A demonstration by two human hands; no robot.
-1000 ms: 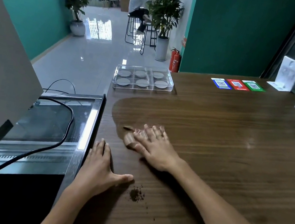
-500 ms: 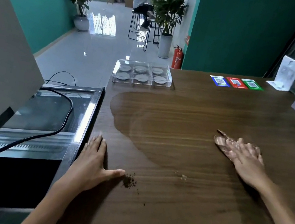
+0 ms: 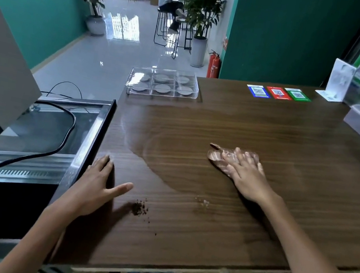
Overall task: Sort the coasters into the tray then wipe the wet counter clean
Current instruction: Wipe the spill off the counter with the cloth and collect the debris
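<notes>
The right hand lay flat on the tabletop, near the middle. Its fingers were spread and pressed down on a wet, crumpled cloth. The cloth stuck out past the fingertips on the left side. It looked pinkish brown, and it was too blurry to tell what it was made of.

The left hand rested flat near the left edge of the tabletop. It was open, with the thumb pointing away to the right, and it held nothing. Just beside the thumb was a small pile of dark crumbs. A few pale bits lay between the two hands.

A big wet patch spread over the left half of the tabletop, from near the left hand up toward the far edge. The cloth sat at its right side.

At the far left corner stood a clear tray with six boxes in it. Round grey coasters lay inside the boxes. Three small cards, blue, red and green, lay by the far edge.
</notes>
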